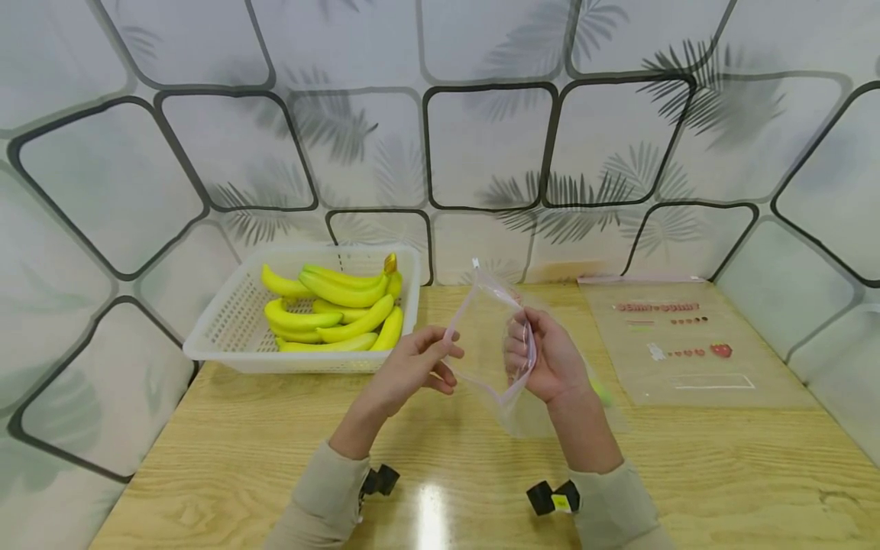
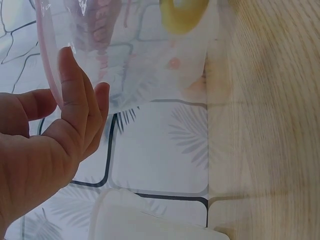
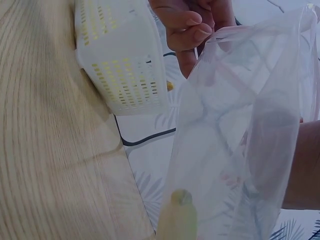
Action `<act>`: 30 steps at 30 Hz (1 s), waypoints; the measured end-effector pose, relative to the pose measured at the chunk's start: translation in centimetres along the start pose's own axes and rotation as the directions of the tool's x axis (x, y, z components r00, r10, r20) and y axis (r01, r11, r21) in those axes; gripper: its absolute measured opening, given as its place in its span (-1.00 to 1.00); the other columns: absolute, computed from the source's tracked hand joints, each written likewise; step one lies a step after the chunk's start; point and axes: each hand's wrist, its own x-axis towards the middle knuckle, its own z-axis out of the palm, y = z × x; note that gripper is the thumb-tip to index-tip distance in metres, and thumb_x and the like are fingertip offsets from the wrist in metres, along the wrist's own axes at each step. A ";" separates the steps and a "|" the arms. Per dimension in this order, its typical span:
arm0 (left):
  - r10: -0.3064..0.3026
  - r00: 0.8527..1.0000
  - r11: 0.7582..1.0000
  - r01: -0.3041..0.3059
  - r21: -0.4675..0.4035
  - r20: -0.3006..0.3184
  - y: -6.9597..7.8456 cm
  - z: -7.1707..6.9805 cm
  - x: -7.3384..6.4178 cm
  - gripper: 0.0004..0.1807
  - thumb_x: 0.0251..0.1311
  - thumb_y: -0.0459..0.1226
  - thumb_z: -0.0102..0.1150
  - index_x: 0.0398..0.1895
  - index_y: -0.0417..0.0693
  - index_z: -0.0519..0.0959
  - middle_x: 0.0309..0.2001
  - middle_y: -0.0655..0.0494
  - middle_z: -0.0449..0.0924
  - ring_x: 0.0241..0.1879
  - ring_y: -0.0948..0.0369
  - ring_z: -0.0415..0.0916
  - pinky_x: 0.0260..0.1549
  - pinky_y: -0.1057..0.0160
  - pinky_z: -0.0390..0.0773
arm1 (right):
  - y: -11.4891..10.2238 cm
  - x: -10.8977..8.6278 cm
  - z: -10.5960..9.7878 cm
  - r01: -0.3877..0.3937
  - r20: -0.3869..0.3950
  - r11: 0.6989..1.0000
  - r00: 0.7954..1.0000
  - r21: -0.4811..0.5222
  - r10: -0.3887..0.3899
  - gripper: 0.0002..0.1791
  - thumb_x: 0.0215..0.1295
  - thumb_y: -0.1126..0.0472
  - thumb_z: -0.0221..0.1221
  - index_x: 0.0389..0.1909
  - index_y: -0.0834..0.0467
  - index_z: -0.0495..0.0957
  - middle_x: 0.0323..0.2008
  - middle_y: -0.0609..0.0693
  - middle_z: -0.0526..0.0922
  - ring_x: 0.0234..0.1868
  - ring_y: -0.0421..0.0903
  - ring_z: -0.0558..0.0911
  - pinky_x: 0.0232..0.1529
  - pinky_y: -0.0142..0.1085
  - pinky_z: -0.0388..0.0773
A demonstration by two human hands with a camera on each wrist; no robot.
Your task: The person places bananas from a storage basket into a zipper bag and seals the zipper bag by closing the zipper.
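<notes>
A clear zip bag [image 1: 481, 367] with a pink-edged mouth hangs spread between both hands, its mouth gaping. My left hand [image 1: 415, 363] pinches the mouth's left edge between thumb and fingers. On the opposite side, my right hand [image 1: 546, 351] grips the rim with curled fingers, seen partly through the plastic. Inside the bag lies a banana [image 3: 180, 215], near its bottom; the left wrist view shows its yellow end [image 2: 184, 16] through the film. Only a greenish bit of it shows in the head view, beside the right forearm.
Left of the hands stands a white perforated basket [image 1: 234, 359] holding several bananas [image 1: 344, 290]. A second printed zip bag [image 1: 694, 344] lies flat at the right on the wooden table [image 1: 275, 443]. Patterned panels [image 1: 488, 145] enclose the back and sides.
</notes>
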 end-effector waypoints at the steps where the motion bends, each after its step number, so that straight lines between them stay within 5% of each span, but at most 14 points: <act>1: -0.001 1.000 1.000 0.001 0.000 -0.002 0.1 0.0 -0.1 -0.61 0.54 -0.22 -0.11 0.23 -0.33 0.39 -0.03 -0.10 0.54 -0.42 0.23 0.58 -0.34 0.22 0.70 | 0.0 0.0 0.1 -0.002 -0.003 1.000 1.000 0.001 0.002 -0.54 0.64 0.07 -0.39 -0.45 0.09 0.32 -0.66 -0.12 0.32 -0.56 -0.25 -0.02 -0.66 -0.47 0.08; 12: 0.010 1.000 0.999 -0.009 0.033 -0.023 0.2 -0.4 -0.3 -0.62 0.53 -0.25 -0.09 0.24 -0.32 0.39 0.01 -0.18 0.53 -0.37 0.22 0.58 -0.26 0.20 0.69 | -0.1 0.0 0.1 0.002 -0.024 1.000 1.000 0.012 -0.002 -0.56 0.63 0.06 -0.36 -0.43 0.10 0.33 -0.65 -0.10 0.32 -0.54 -0.24 -0.03 -0.64 -0.47 0.06; 18: 0.058 0.994 0.993 -0.048 0.105 -0.092 0.4 -1.2 -0.4 -0.64 0.51 -0.28 -0.07 0.24 -0.29 0.44 -0.03 -0.15 0.58 -0.26 0.17 0.60 -0.16 0.16 0.67 | -0.2 0.0 -0.1 -0.002 -0.004 1.000 1.000 0.024 0.002 -0.56 0.63 0.06 -0.37 -0.42 0.10 0.33 -0.64 -0.09 0.33 -0.54 -0.24 -0.01 -0.63 -0.46 0.06; 25: 0.098 0.963 0.980 -0.049 0.193 -0.252 1.5 -4.0 -1.1 -0.66 0.51 -0.29 -0.08 0.22 -0.28 0.45 0.06 -0.24 0.56 -0.08 0.00 0.56 -0.02 0.11 0.61 | -0.2 0.1 -0.3 -0.005 -0.014 0.999 1.000 0.036 0.005 -0.56 0.63 0.06 -0.36 -0.43 0.11 0.33 -0.65 -0.09 0.34 -0.54 -0.24 -0.02 -0.64 -0.46 0.05; 30: 0.146 0.930 0.947 -0.032 0.321 -0.338 1.6 -6.3 -1.4 -0.65 0.53 -0.24 -0.09 0.24 -0.21 0.44 0.10 -0.18 0.54 0.03 -0.07 0.51 -0.02 0.12 0.55 | -0.2 0.0 -0.3 -0.002 -0.020 0.999 1.000 0.038 0.002 -0.55 0.63 0.06 -0.36 -0.45 0.10 0.34 -0.66 -0.10 0.32 -0.54 -0.24 -0.03 -0.64 -0.46 0.05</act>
